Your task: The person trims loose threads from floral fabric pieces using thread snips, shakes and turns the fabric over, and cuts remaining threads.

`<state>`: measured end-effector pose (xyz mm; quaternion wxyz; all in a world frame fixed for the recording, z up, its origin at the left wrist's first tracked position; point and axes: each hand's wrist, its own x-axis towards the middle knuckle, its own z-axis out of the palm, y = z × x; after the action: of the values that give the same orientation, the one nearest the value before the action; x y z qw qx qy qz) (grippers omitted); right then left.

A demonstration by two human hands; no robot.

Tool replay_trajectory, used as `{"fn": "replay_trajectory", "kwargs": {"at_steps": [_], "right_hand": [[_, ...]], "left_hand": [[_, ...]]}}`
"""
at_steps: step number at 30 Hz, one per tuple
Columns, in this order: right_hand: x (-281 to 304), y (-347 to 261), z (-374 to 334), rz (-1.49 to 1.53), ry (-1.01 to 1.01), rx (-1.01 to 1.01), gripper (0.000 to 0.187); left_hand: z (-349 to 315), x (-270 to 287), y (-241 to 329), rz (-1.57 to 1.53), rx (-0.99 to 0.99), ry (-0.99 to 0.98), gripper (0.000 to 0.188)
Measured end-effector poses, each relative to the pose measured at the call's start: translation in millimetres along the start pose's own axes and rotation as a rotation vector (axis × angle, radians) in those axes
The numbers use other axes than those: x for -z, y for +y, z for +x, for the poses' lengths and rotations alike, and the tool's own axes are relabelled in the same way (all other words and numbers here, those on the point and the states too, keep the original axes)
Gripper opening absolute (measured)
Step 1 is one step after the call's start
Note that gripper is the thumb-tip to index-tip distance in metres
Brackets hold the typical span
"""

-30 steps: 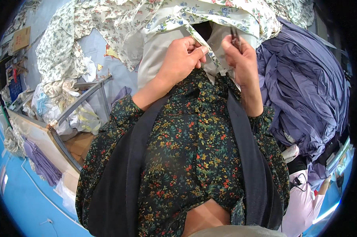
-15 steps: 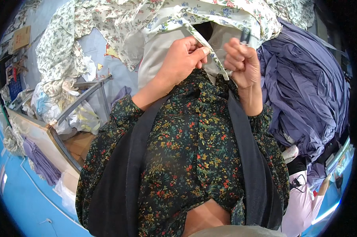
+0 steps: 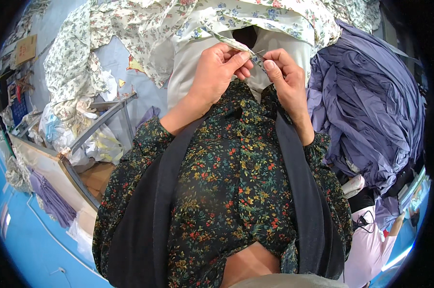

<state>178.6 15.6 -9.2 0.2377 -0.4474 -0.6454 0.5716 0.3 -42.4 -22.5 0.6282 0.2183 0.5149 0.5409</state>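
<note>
My left hand point(image 3: 216, 72) pinches a narrow strip point(image 3: 234, 43) of white floral cloth between thumb and fingers. The strip runs up to a larger white floral cloth point(image 3: 270, 21) with blue and red flowers, spread beyond my hands. Close to its right, my right hand point(image 3: 289, 77) is closed on small thread snips point(image 3: 259, 54). Their thin metal tips point toward the strip's end beside my left fingertips; most of their body is hidden in my fingers. Whether the blades touch the cloth I cannot tell. Pale cloth point(image 3: 186, 60) covers my lap under both hands.
A big heap of purple-grey cloth point(image 3: 370, 101) lies close on the right. More printed cloth point(image 3: 73, 62) hangs at the far left. A metal-framed bin point(image 3: 104, 120) with plastic bags and scraps stands at the left, above a blue floor point(image 3: 30, 245).
My right hand has come left and turned, bringing the snips from pointing upward to beside the strip. The strip's end, earlier hanging down past my left fingers, is now drawn up at them.
</note>
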Motion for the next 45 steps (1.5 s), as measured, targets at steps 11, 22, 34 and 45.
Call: {"fn": "replay_trajectory", "kwargs": {"at_steps": [11,22,34,45], "right_hand": [[8,16,3,0.085,-0.026,-0.003,0.023],[14,11,4,0.302,-0.002,-0.1,0.025],[28,15,-3,0.502,-0.097,-0.352,0.02],[10,10,2,0.485,-0.094,-0.318,0.014]], "left_hand": [[1,-1,1,-0.001,-0.003,0.015,0.019],[4,0,-1,-0.031,-0.011,0.002,0.018],[6,1,-1,-0.07,0.038,0.025,0.013],[5,-5,-1,0.045,0.014,-0.14,0.013]]}}
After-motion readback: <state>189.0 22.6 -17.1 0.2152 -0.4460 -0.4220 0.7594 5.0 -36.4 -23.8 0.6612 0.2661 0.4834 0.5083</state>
